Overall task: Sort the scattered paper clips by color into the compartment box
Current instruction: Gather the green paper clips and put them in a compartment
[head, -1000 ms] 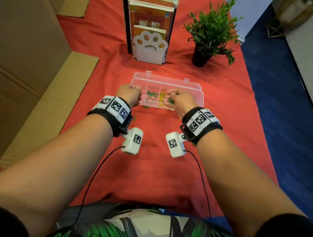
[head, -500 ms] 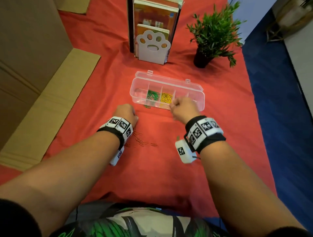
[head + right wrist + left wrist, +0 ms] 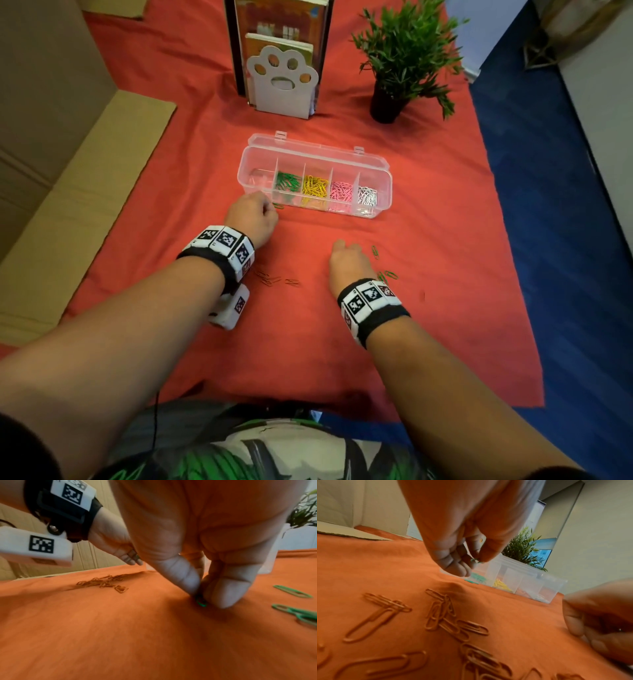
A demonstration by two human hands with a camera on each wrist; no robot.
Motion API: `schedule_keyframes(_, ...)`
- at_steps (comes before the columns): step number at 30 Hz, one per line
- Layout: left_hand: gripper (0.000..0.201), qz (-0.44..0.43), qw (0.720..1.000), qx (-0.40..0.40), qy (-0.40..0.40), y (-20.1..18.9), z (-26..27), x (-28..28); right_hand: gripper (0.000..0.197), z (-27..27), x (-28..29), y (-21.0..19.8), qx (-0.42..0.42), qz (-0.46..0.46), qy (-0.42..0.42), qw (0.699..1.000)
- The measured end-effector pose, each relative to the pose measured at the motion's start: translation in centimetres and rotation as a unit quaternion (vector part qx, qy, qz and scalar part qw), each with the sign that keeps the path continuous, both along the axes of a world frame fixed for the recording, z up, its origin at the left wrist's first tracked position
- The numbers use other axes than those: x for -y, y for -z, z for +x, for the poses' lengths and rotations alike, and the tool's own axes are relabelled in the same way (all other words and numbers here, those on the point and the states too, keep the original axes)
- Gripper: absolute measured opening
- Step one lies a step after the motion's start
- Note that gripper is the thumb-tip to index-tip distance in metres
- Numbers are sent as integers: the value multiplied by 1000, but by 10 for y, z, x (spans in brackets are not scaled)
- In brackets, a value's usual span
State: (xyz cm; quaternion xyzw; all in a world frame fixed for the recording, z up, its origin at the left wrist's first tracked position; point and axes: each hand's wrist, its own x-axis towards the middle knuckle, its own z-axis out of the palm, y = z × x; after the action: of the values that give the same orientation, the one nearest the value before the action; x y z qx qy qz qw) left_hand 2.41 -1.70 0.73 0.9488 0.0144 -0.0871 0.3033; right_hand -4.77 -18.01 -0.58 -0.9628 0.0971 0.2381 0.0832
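Red-orange cloth under everything. My left hand sits curled at the near-left corner of the clear plastic compartment box, thumb and fingertips pinching a small green paper clip; another green clip lies on the cloth just beside it. Orange paper clips scattered near my left wrist. Box cells left to right: one I cannot tell, then green, yellow, pink, white clips. My right hand points down at the cloth, thumb and forefinger gripping a green paper clip. Loose green clips just right of it. Wristbands show square black-white codes, no readable writing.
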Motion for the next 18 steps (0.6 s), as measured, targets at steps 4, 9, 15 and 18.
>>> schedule_keyframes(4, 23, 13, 999, -13, 36, 3, 0, 4, 31, -1, 14, -8, -29, 52, 19, 998)
schedule_keyframes(9, 54, 135, 982, -34, 127, 13, 4, 3, 26, -1, 39, -10, -37, 368, 294, 881)
schedule_keyframes(15, 52, 173, 976, -53, 117, 19, 2, 6, 33, -9, 88, -21, 37, 515, 399, 758)
schedule_keyframes(18, 38, 161, 981, -33, 100, 20, -2, 14, 30, -15, 111, -18, 63, 540, 425, 724)
